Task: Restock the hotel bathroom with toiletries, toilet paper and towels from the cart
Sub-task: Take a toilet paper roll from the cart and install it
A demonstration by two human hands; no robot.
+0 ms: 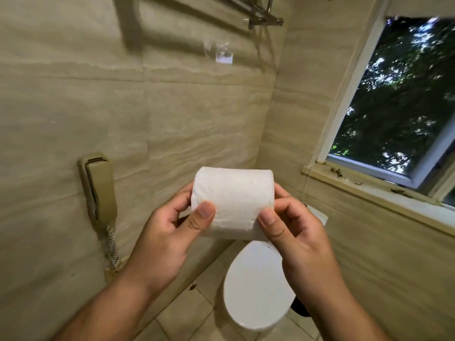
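Observation:
A white toilet paper roll (234, 198) is held lengthwise in front of me, above the toilet. My left hand (167, 232) grips its left end, thumb on the front and fingers behind. My right hand (295, 230) grips the right end and pinches the loose sheet at the roll's lower edge between thumb and fingers. The roll's back side and any wall holder are hidden behind it.
A white toilet (256, 286) with its lid down stands below my hands. A beige wall phone (98, 188) with a coiled cord hangs on the left wall. A metal towel rack (258, 11) is mounted high up. A window (403, 102) and sill lie to the right.

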